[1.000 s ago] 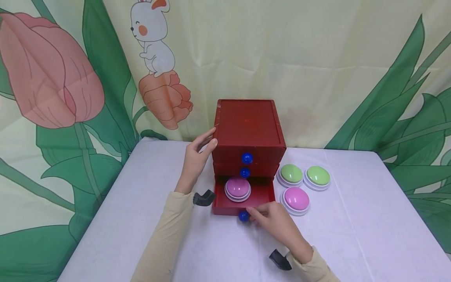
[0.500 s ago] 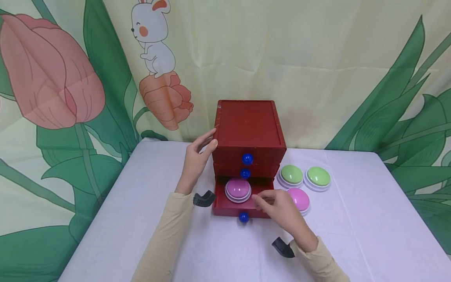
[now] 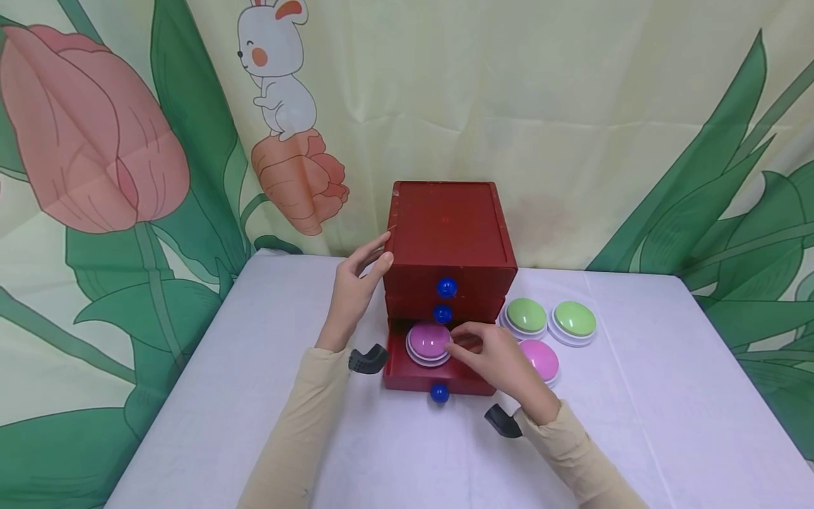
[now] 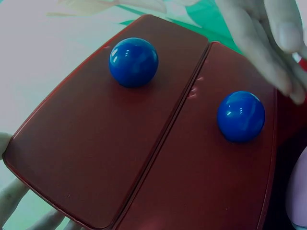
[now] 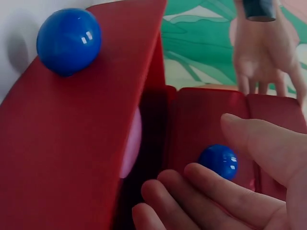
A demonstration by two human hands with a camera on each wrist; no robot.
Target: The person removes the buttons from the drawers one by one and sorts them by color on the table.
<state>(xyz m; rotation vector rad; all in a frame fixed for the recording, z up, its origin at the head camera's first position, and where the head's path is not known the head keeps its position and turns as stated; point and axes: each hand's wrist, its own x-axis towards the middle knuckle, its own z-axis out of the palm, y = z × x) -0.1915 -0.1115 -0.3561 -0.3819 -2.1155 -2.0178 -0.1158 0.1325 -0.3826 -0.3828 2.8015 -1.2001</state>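
A dark red cabinet (image 3: 445, 223) with small drawers stands at the back middle of the table. Its bottom drawer (image 3: 439, 380) is pulled out, a blue knob (image 3: 439, 393) on its front. Inside sits a purple-pink dome button (image 3: 427, 342) on a white round base. My left hand (image 3: 355, 293) rests against the cabinet's upper left side with extended fingers. At the button's right edge is my right hand (image 3: 499, 357), thumb and fingers apart; whether they touch it I cannot tell. In the right wrist view, its fingers (image 5: 211, 184) are spread, and the drawer front (image 5: 86, 134) hides most of the button.
To the cabinet's right lie two green dome buttons (image 3: 526, 315) and a pink dome button (image 3: 542, 359), partly covered by my right hand. Two upper drawers with blue knobs (image 4: 133, 63) are closed. A printed curtain (image 3: 540, 141) hangs behind the table.
My right hand has let go of the bottom drawer's knob and moved up over the drawer to the purple-pink dome button. My left hand stays on the cabinet.
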